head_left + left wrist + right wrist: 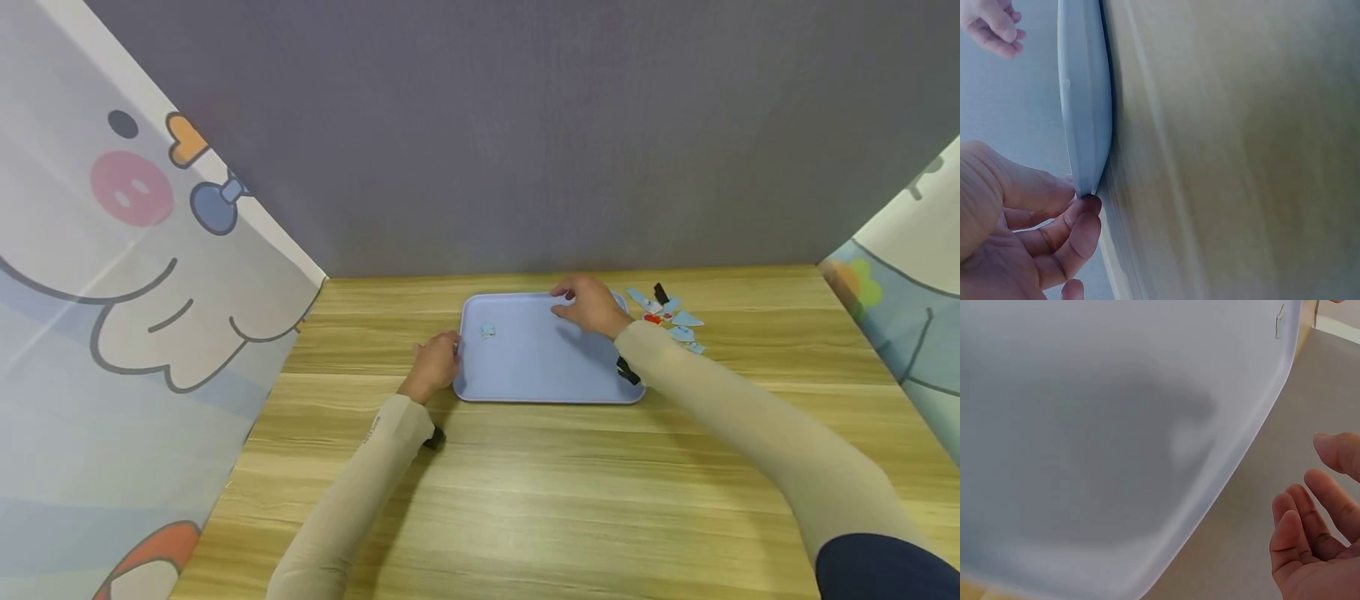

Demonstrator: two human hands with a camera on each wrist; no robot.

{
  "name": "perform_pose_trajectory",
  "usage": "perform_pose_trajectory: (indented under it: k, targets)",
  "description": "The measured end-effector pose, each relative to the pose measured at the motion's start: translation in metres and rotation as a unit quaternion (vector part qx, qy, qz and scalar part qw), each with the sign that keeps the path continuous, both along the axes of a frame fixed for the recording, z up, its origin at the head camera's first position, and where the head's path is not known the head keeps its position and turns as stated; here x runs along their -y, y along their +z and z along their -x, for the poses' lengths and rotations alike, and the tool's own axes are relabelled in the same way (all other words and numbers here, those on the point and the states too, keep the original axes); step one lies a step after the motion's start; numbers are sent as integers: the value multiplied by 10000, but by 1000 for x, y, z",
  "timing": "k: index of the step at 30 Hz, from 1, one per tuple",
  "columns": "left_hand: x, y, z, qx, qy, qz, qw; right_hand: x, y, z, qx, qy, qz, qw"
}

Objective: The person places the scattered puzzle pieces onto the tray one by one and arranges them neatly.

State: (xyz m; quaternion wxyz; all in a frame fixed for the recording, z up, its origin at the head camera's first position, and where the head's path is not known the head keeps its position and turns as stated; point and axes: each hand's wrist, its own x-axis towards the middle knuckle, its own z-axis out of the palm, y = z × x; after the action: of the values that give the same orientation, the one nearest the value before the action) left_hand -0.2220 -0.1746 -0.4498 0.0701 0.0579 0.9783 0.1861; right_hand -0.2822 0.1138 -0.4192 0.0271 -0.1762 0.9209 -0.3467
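A shallow pale blue tray (pixel 525 367) lies on the wooden table. At its left edge my left hand (pixel 437 365) pinches the rim; in the left wrist view, the thumb and fingers (pixel 1079 234) close on a corner of the tray (pixel 1085 94). One small light-blue printed piece (pixel 487 331) rests inside the tray near its left side. My right hand (pixel 590 307) hovers over the tray's far right part. Seen from the right wrist, its fingers (pixel 1288 540) are loosely bent and apart from the thumb, with nothing between them.
Right of the tray lies a loose cluster of flat printed pieces (pixel 684 318), mostly light blue with some red and black. A grey wall (pixel 525 142) rises behind the table (pixel 510 483). Cartoon-printed panels (pixel 142 275) stand at both sides.
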Motion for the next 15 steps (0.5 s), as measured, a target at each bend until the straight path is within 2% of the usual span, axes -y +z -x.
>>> perform_pose_trajectory:
  k: [5, 8, 15]
  targets:
    - [1, 1, 1, 105, 34, -3, 9999, -21, -2, -10, -363, 39, 61, 9993]
    - [2, 2, 1, 123, 31, 2, 9999, -35, -5, -16, -441, 50, 136, 9989]
    - [0, 0, 0, 54, 15, 42, 10000, -65, -11, -29, -281, -175, 23, 9995]
